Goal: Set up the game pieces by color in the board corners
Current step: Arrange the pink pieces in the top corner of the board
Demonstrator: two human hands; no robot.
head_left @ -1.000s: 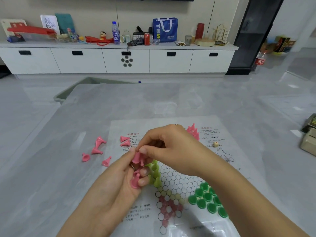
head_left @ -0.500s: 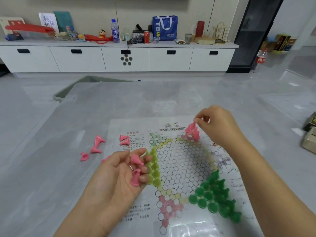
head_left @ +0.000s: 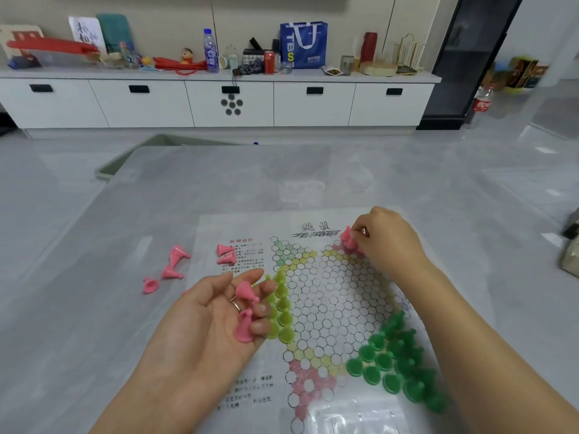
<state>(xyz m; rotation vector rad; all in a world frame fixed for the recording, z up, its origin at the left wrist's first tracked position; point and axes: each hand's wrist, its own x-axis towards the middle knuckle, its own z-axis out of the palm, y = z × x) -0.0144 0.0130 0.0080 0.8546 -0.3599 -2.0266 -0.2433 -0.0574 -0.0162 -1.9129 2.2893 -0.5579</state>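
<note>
Grey table (head_left: 94,308) before white cabinets (head_left: 219,101)

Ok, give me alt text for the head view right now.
The right hand sets a pink piece into the board's far pink corner, while the left hand holds two more pink pieces. Light green pieces and dark green pieces fill two corners; loose pink pieces lie left.

Pink pieces (head_left: 245,308) in left hand (head_left: 216,324)

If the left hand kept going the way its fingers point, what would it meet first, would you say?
Probably the row of yellow-green plastic pawns on the board, just beyond the left hand; height above them is unclear.
</note>
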